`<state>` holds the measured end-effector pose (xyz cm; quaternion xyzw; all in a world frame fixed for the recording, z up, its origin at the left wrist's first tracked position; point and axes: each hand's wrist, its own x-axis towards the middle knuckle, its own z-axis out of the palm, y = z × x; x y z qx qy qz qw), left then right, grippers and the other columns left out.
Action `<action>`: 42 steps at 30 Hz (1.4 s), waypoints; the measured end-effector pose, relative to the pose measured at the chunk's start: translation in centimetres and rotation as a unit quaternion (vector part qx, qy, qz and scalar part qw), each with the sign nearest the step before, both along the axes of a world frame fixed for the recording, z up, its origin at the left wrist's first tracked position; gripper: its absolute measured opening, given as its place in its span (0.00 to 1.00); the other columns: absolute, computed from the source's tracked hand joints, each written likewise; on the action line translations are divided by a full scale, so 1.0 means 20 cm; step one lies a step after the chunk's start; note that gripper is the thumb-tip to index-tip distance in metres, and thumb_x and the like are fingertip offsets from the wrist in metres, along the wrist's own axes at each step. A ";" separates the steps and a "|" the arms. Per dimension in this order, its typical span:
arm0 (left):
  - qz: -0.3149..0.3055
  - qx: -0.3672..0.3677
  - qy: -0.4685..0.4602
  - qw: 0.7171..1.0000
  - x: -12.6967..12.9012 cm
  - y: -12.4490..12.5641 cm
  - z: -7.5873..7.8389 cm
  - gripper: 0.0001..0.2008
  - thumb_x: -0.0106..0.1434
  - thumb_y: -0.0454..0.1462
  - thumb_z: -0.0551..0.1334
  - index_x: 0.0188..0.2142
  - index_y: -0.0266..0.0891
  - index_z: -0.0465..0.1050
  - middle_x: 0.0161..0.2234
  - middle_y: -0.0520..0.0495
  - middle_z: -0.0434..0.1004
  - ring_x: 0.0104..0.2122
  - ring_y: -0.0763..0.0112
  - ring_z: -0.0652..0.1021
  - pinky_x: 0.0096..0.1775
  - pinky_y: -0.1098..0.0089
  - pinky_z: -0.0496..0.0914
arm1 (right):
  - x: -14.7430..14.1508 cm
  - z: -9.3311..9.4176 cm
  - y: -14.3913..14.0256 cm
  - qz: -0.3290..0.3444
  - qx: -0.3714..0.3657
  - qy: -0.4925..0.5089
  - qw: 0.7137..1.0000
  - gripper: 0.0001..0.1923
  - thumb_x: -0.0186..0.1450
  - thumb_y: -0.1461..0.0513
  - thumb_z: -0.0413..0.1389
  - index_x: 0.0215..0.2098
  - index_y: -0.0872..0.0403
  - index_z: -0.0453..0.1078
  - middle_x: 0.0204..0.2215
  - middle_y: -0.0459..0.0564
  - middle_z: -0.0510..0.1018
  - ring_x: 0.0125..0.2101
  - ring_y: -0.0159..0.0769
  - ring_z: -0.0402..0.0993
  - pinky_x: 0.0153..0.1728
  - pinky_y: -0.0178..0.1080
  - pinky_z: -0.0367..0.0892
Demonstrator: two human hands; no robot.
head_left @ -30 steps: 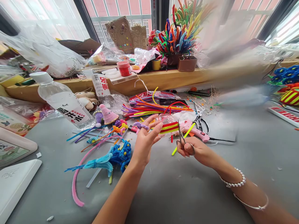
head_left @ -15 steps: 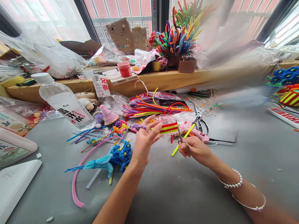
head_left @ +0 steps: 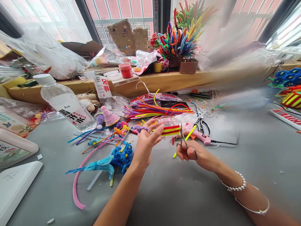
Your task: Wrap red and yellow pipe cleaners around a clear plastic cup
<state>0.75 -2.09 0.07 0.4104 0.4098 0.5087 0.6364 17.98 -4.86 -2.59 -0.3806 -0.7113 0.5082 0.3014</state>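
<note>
My left hand (head_left: 147, 141) grips a clear plastic cup (head_left: 167, 120) lying on its side, partly hidden by the fingers. Red and yellow pipe cleaner stripes (head_left: 172, 130) run along the side of the cup. In my right hand (head_left: 194, 152) is a small pair of scissors (head_left: 182, 138), its blades parted and pointing up beside the right-hand ends of the stripes. Behind the scissors a yellow-green pipe cleaner (head_left: 190, 133) lies on the table, near a pink glue gun (head_left: 201, 136).
Loose pipe cleaners (head_left: 150, 110) are heaped behind my hands. Black-handled scissors (head_left: 205, 125) lie at the right of the heap. Blue pipe cleaner flowers (head_left: 121, 157) rest left of my left forearm. A water bottle (head_left: 63, 100) leans further left. A wooden ledge (head_left: 150, 82) crosses the back.
The small scissors have opened, and my right hand has shifted slightly right and turned a little. My left hand holds the striped cup in nearly the same place.
</note>
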 end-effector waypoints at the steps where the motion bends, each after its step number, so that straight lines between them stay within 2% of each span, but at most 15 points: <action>1: -0.001 -0.002 -0.001 1.000 0.00 0.00 0.00 0.24 0.52 0.42 0.63 0.48 0.42 0.59 0.49 0.41 0.67 0.49 0.59 0.69 0.46 0.59 0.64 | 0.00 0.00 0.00 -0.001 0.002 0.000 1.000 0.36 0.53 0.34 0.34 0.20 0.56 0.61 0.17 0.43 0.58 0.20 0.26 0.53 0.21 0.33 0.50; 6: 0.002 -0.022 -0.011 1.000 0.01 0.01 0.01 0.24 0.50 0.42 0.64 0.46 0.42 0.59 0.49 0.42 0.67 0.49 0.59 0.69 0.46 0.59 0.65 | 0.00 0.00 0.01 -0.015 0.020 0.012 1.000 0.34 0.53 0.35 0.38 0.16 0.56 0.59 0.15 0.43 0.59 0.18 0.26 0.52 0.20 0.33 0.50; 12: -0.002 -0.025 -0.029 0.999 0.01 0.00 0.00 0.23 0.50 0.41 0.64 0.44 0.42 0.60 0.48 0.42 0.69 0.48 0.60 0.70 0.44 0.61 0.67 | 0.00 0.00 0.01 -0.091 0.024 0.020 0.995 0.31 0.56 0.40 0.43 0.11 0.55 0.56 0.11 0.42 0.57 0.15 0.24 0.50 0.18 0.32 0.49; 16: 0.012 0.006 -0.058 0.998 -0.03 0.02 0.02 0.19 0.52 0.41 0.62 0.43 0.39 0.64 0.45 0.43 0.72 0.44 0.60 0.73 0.42 0.62 0.68 | -0.01 0.00 0.02 -0.130 0.018 -0.014 0.991 0.31 0.56 0.40 0.44 0.13 0.56 0.61 0.11 0.42 0.57 0.15 0.24 0.50 0.17 0.32 0.48; 19: 0.035 0.034 -0.104 0.993 -0.07 0.04 0.04 0.16 0.54 0.41 0.59 0.42 0.38 0.68 0.45 0.44 0.72 0.46 0.60 0.71 0.43 0.63 0.67 | -0.04 -0.02 0.01 -0.111 -0.011 -0.106 0.988 0.26 0.54 0.43 0.51 0.14 0.57 0.63 0.11 0.41 0.57 0.16 0.24 0.50 0.17 0.32 0.47; 22: 0.053 0.047 -0.132 0.989 -0.09 0.05 0.05 0.15 0.55 0.41 0.59 0.42 0.39 0.70 0.44 0.46 0.73 0.50 0.62 0.68 0.47 0.64 0.65 | -0.08 -0.06 0.00 -0.095 -0.011 -0.169 0.981 0.18 0.52 0.51 0.57 0.16 0.57 0.66 0.12 0.41 0.60 0.16 0.24 0.52 0.18 0.31 0.48; 24: 0.058 0.040 -0.135 0.988 -0.09 0.05 0.05 0.18 0.55 0.42 0.59 0.44 0.39 0.68 0.43 0.46 0.74 0.50 0.62 0.69 0.48 0.63 0.64 | -0.10 -0.08 -0.01 -0.096 -0.018 -0.195 0.976 0.12 0.53 0.56 0.58 0.20 0.57 0.69 0.13 0.41 0.64 0.16 0.24 0.55 0.18 0.31 0.51; 27: 0.061 0.033 -0.124 0.990 -0.09 0.05 0.05 0.22 0.54 0.45 0.60 0.48 0.38 0.65 0.43 0.45 0.74 0.48 0.62 0.71 0.48 0.62 0.64 | -0.12 -0.08 -0.03 -0.099 -0.018 -0.219 0.971 0.08 0.53 0.59 0.57 0.22 0.57 0.70 0.14 0.43 0.68 0.16 0.27 0.60 0.18 0.32 0.54; 31: 0.058 0.072 -0.086 0.992 -0.09 0.05 0.04 0.26 0.54 0.44 0.61 0.50 0.37 0.61 0.42 0.43 0.75 0.46 0.62 0.72 0.48 0.64 0.64 | -0.14 -0.08 -0.03 -0.084 0.000 -0.209 0.974 0.06 0.55 0.61 0.54 0.25 0.56 0.71 0.17 0.45 0.73 0.18 0.30 0.67 0.21 0.32 0.60; 34: 0.029 0.093 -0.069 0.993 -0.09 0.05 0.03 0.28 0.53 0.42 0.62 0.52 0.38 0.58 0.40 0.43 0.76 0.45 0.62 0.74 0.47 0.63 0.64 | -0.13 -0.07 -0.03 -0.083 0.000 -0.200 0.976 0.08 0.56 0.61 0.53 0.30 0.56 0.72 0.21 0.47 0.75 0.20 0.31 0.69 0.24 0.34 0.64; 36: 0.019 0.091 -0.060 0.994 -0.09 0.05 0.03 0.30 0.52 0.41 0.64 0.52 0.38 0.57 0.39 0.43 0.76 0.45 0.62 0.74 0.48 0.62 0.64 | -0.12 -0.05 -0.03 -0.101 0.030 -0.187 0.977 0.10 0.57 0.59 0.54 0.33 0.57 0.72 0.23 0.48 0.76 0.22 0.31 0.70 0.25 0.34 0.65; 39: 0.013 0.082 -0.036 0.996 -0.07 0.04 0.04 0.33 0.49 0.40 0.66 0.52 0.37 0.57 0.39 0.42 0.76 0.45 0.61 0.73 0.48 0.62 0.63 | -0.10 -0.03 -0.02 -0.165 0.121 -0.110 0.973 0.19 0.56 0.56 0.56 0.44 0.55 0.66 0.30 0.48 0.73 0.24 0.29 0.69 0.27 0.34 0.67; 42: -0.032 0.064 -0.003 0.997 -0.04 0.02 0.04 0.34 0.46 0.40 0.67 0.52 0.38 0.57 0.39 0.41 0.76 0.41 0.60 0.75 0.45 0.62 0.65 | -0.07 -0.02 -0.02 -0.209 0.231 -0.061 0.948 0.30 0.57 0.56 0.56 0.55 0.49 0.53 0.36 0.47 0.68 0.22 0.24 0.65 0.29 0.34 0.68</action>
